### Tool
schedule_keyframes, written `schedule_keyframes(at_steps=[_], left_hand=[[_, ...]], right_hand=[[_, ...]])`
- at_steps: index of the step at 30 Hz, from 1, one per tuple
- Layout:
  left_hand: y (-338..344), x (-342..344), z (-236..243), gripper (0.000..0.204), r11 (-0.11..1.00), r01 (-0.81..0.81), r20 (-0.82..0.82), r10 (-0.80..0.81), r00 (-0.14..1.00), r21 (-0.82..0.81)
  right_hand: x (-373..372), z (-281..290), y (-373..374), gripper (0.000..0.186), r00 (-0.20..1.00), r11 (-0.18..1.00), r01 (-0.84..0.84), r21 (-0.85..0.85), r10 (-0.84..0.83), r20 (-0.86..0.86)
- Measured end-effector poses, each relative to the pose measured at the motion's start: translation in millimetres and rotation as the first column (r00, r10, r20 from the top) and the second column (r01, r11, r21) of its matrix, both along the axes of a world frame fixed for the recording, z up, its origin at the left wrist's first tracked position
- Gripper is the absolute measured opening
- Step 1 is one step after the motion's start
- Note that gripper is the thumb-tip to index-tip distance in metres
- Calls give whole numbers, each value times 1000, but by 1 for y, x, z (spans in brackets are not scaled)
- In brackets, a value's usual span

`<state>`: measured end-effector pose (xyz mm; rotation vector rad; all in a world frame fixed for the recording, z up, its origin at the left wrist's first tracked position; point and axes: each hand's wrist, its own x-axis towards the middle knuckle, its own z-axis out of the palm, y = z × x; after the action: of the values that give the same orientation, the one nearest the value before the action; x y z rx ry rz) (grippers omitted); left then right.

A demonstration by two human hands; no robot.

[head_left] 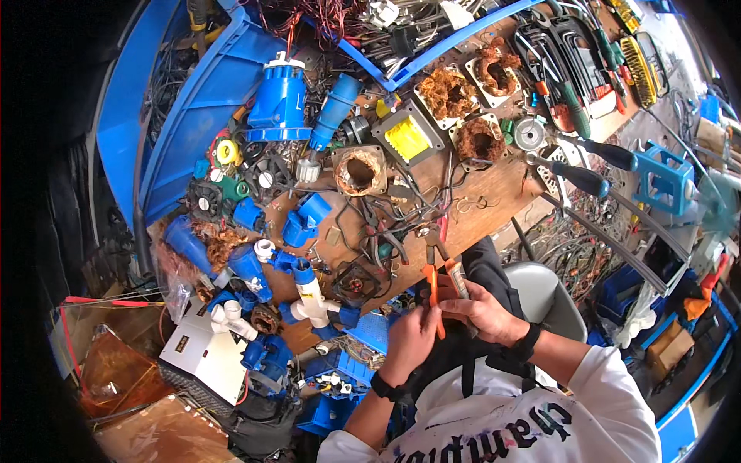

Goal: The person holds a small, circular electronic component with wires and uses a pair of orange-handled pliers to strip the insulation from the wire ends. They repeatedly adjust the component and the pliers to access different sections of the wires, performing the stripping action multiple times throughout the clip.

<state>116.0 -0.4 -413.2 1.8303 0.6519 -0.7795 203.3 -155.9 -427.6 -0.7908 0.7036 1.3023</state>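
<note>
A pair of pliers with orange handles is held in front of my lap at the table's near edge, its dark jaws pointing away from me. My right hand is closed around the right handle. Against the lower part of the left handle, my left hand is closed too, its fingertips partly hidden. Just beyond the jaws lie dark cables and other hand tools on the wooden table. A square black fan-like frame lies to the left of the jaws.
Motor cores with copper windings and a yellow coil stand on the table. Blue plastic housings and a white pipe fitting crowd the left. Screwdrivers jut out at the right. A grey chair stands beside me.
</note>
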Motion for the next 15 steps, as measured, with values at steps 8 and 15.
schedule_keyframes(at_steps=[8,15], left_hand=[[24,68,-17,29,923,-301,490,152,858,241],[13,65,-23,24,945,-308,406,241,882,109]], right_hand=[[11,14,-10,58,995,993,-99,67,97,19],[-3,26,-33,56,936,966,-257,25,243,255]])
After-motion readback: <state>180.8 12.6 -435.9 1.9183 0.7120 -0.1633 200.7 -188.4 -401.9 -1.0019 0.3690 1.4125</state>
